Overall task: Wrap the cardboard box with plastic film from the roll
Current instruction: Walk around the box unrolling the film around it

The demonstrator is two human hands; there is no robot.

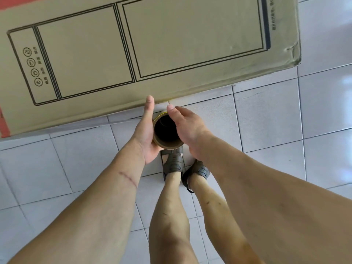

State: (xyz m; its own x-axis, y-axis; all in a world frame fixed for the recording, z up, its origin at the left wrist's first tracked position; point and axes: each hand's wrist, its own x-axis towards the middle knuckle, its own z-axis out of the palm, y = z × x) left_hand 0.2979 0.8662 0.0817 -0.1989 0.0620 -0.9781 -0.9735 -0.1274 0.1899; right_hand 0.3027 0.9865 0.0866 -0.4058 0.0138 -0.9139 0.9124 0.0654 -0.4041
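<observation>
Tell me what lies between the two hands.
The roll, seen end-on in the head view: left hand and right hand hold its sides.

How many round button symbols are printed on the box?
4, in a row on the cardboard box's left panel: and.

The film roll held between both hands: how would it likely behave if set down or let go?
The film roll looks round with a hollow cardboard core, so on its side it would probably roll across the smooth tiled floor. The core looks stiff. Left hand and right hand flank it.
</observation>
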